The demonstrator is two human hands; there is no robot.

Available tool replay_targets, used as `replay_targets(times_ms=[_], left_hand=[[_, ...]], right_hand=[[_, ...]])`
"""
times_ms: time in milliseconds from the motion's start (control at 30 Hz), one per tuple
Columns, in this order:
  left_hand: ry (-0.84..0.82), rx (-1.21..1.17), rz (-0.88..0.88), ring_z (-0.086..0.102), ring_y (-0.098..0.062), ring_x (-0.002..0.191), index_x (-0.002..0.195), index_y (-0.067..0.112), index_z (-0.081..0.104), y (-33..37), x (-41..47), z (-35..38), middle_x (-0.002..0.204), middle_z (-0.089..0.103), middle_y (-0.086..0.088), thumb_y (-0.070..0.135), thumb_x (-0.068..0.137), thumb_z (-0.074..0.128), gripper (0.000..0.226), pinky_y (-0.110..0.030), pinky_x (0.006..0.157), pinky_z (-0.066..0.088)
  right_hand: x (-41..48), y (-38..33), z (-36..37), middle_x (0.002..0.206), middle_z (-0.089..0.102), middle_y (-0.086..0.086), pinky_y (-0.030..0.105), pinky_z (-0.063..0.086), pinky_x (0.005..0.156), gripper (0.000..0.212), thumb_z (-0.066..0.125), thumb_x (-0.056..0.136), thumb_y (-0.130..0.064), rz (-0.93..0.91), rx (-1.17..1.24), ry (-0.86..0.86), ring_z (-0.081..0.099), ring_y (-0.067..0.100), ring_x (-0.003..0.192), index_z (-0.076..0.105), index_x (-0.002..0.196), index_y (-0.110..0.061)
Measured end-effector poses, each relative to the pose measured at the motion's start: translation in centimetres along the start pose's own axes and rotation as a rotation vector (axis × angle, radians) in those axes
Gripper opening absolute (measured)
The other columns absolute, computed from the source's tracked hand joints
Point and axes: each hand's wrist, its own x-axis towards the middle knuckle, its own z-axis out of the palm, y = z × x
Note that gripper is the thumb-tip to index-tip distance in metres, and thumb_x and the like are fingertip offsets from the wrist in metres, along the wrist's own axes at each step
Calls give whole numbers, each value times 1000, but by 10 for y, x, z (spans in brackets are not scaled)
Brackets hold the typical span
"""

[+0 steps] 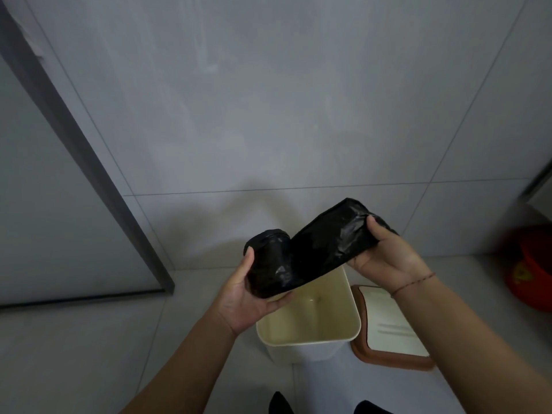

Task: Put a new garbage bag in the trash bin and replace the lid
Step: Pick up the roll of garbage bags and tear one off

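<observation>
Your left hand [249,297] is raised above the near-left rim of the trash bin [310,333], palm turned up and toward you, fingers and thumb wrapped around the roll of black garbage bags [268,264]. Your right hand [385,255] is higher, above the bin's far-right corner, thumb on top and fingers beneath, pinching the free end of the unrolled bag strip [328,234]. The strip spans from roll to right hand directly above the bin's mouth, rising to the right. A thin red string sits at your right wrist. The bin stands open on the floor with no liner inside. The lid [391,333] lies flat on the floor just right of the bin.
</observation>
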Motion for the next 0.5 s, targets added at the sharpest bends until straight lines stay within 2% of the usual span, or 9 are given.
replay_targets(times_ms=[67,167,267,333,400,433,500], left_hand=[[-19,20,5,65,-35,109,119,17,65,1,-1,-1,123,67,-14,53,63,72,67,-52,86,53],[-35,12,-14,66,-36,107,125,17,59,1,2,-3,122,67,-16,52,65,69,71,-53,83,54],[-134,-9,-46,66,-36,107,122,12,63,-3,2,0,119,68,-19,52,68,66,67,-51,83,54],[-144,29,-48,66,-33,108,113,13,70,-5,1,1,118,69,-16,54,71,61,60,-50,84,55],[-121,60,-54,66,-34,107,107,14,73,-8,1,0,116,70,-14,53,68,65,55,-53,84,54],[-101,63,-62,66,-35,107,106,14,73,-11,1,2,116,70,-15,51,65,70,55,-55,86,53],[-63,47,-76,65,-39,107,106,12,73,-14,2,5,118,69,-18,47,57,79,60,-58,88,51]], right_hand=[[-1,-10,-2,82,76,15,46,50,91,36,37,97,-30,-29,13,8,66,28,90,63,98,-4],[-3,-25,-6,84,75,18,46,44,93,33,41,96,-28,-56,75,44,62,30,94,63,97,-2],[-2,-39,-15,96,68,19,47,39,101,33,42,96,-27,-93,173,79,60,32,96,63,95,-1],[-1,-41,-19,101,65,18,47,39,99,33,42,96,-28,-116,218,99,60,32,98,62,96,-2],[0,-36,-22,106,66,15,46,44,92,35,41,96,-31,-132,254,91,61,31,96,61,108,-4],[-1,-33,-26,108,67,14,45,45,89,39,42,95,-35,-142,266,64,62,30,98,60,115,-8],[-5,-23,-29,115,69,14,47,44,94,54,50,83,-52,-136,192,-54,62,30,108,61,120,-15]])
